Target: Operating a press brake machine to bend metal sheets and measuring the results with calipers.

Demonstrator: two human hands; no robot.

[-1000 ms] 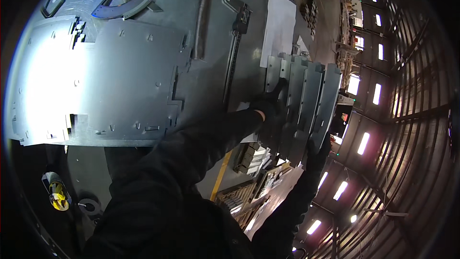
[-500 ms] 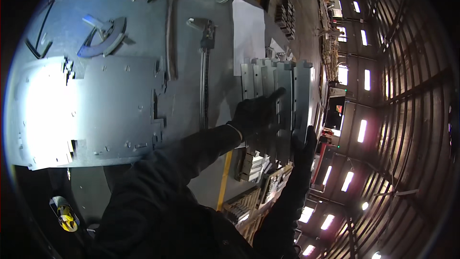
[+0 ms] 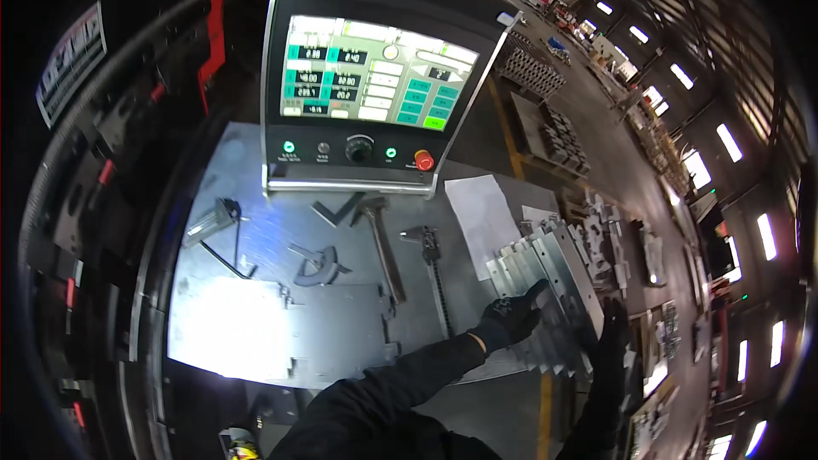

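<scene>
A row of bent sheet-metal strips (image 3: 518, 269) lies side by side at the table's right edge, the near ends reaching past it. My left hand (image 3: 509, 321), in a black glove, rests on them with the index finger stretched out against one of the rightmost strips. Along the outer side of the outermost strip (image 3: 569, 266) is my right hand (image 3: 610, 324), dark and partly hidden, closed around its edge. The near ends of the strips are blurred.
A hammer (image 3: 383, 251), caliper (image 3: 433, 277), protractor (image 3: 319, 267) and angle piece (image 3: 339, 209) lie on the metal table. Flat cut sheets (image 3: 336, 332) are at left, white paper (image 3: 481, 213) behind the strips. A control panel (image 3: 358, 149) with a lit screen stands at the back.
My view has swung up and to the left, bringing the whole control panel and the machine at left into sight. Both hands stay at the metal strips.
</scene>
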